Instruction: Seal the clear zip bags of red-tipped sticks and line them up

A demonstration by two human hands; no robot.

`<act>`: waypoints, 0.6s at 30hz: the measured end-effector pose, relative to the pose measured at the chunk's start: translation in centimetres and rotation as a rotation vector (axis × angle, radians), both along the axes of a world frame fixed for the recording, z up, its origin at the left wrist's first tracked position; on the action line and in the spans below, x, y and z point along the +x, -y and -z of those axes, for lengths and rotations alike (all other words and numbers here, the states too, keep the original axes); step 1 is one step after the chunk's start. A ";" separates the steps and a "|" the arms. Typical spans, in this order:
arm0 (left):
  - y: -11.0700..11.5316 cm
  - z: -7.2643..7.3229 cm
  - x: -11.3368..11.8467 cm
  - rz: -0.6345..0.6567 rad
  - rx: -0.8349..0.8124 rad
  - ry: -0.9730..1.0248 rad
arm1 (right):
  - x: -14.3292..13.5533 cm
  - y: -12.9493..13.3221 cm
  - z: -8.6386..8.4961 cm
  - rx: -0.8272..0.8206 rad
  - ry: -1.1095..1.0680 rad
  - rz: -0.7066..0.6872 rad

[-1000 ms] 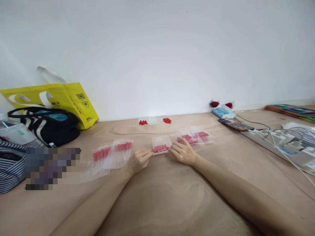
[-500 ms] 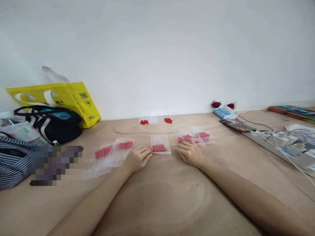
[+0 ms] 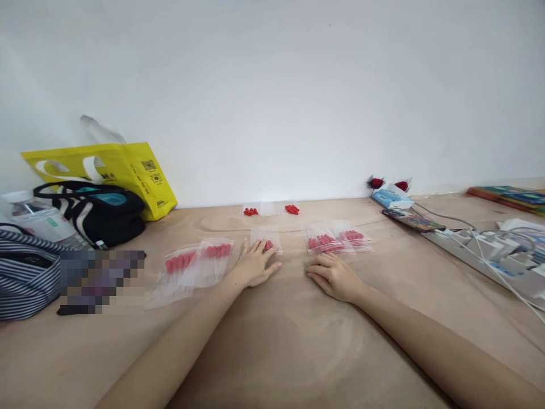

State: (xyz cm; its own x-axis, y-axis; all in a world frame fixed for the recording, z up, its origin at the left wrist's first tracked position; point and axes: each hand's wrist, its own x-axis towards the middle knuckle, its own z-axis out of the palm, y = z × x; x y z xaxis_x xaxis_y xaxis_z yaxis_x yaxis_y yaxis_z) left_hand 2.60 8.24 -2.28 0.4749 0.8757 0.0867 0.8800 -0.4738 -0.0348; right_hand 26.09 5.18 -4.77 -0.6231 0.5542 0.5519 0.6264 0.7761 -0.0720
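Observation:
My left hand (image 3: 255,266) lies with spread fingers on the near part of a clear bag (image 3: 264,232) in the middle, partly covering the red-tipped sticks inside. My right hand (image 3: 334,276) rests on the table, fingers curled together, just in front of the right-hand bags; whether anything is under its fingers is hidden. Those overlapping clear bags (image 3: 326,241) hold several red-tipped sticks. To the left of my left hand, more overlapping bags (image 3: 204,271) hold similar sticks. Near the wall, small clear bags (image 3: 267,209) lie beside red pieces (image 3: 292,209).
At left stand a yellow bag (image 3: 157,199), a black bag (image 3: 114,218), a plastic container (image 3: 53,224) and a striped bag (image 3: 29,281). At right are a blue pack (image 3: 392,199), red roses (image 3: 377,183), a power strip (image 3: 468,250) with cables, and colourful sheets (image 3: 511,197).
My left hand has opened and moved up onto the middle bag, which has shifted away and slightly left. My right hand has drawn back from the right-hand bags.

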 end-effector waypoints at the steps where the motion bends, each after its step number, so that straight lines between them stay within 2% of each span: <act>1: -0.2 -0.3 -0.4 -0.002 -0.002 -0.005 | 0.1 0.0 0.0 -0.014 -0.001 -0.003; 3: -0.6 -0.9 -1.6 -0.036 0.040 0.010 | 0.1 -0.1 0.1 -0.037 -0.005 -0.008; 4: -0.7 -1.4 -2.5 -0.096 0.082 0.027 | 0.2 -0.1 0.1 -0.046 -0.007 -0.009; 5: -1.0 -1.8 -3.5 -0.184 0.132 0.048 | 0.2 -0.2 0.2 -0.052 -0.010 -0.010; 8: -2.4 -3.1 -7.6 -0.589 0.208 0.095 | 0.1 -0.3 0.3 -0.054 -0.017 -0.008; 10: -3.7 -3.5 -10.5 -0.718 0.160 0.117 | 0.0 -0.4 0.3 -0.048 -0.019 -0.010; 12: -5.2 -3.5 -12.9 -0.803 0.048 0.191 | -0.1 -0.4 0.4 -0.045 -0.018 -0.015; 14: -6.4 -3.2 -14.5 -0.821 -0.021 0.283 | -0.1 -0.4 0.4 -0.042 -0.020 -0.012; 18: -7.0 -3.3 -15.2 -0.788 -0.047 0.505 | 0.1 -0.4 0.3 -0.046 -0.033 -0.013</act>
State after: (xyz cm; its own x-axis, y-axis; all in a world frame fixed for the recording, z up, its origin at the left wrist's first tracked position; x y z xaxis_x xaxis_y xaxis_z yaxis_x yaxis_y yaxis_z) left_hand -12.55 15.25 1.05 -0.3417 0.9366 0.0773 0.8532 0.2746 0.4434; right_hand 26.18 5.59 -5.06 -0.6124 0.5717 0.5461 0.6134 0.7793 -0.1280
